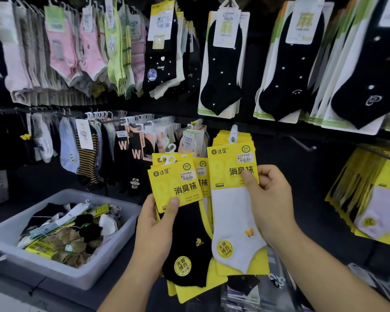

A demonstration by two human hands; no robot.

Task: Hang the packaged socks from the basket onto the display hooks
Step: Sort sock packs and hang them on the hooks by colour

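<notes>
My left hand (154, 221) grips a small stack of yellow-carded sock packs, with a black sock pack (180, 224) on top and its white hanger hooks free in the air. My right hand (268, 199) holds a white sock pack (234, 210) by its yellow card; the thumb lies on the front. That pack's white hanger (233, 134) sits at the front of a row of like yellow packs hanging on a display hook. The grey basket (113, 251) with several loose sock packs stands at the lower left.
Rows of hanging socks fill the wall above and to the left. A bare display hook (303, 144) juts out right of the white pack. More yellow packs (369, 199) hang at the far right. Wrapped packs lie low at the bottom right.
</notes>
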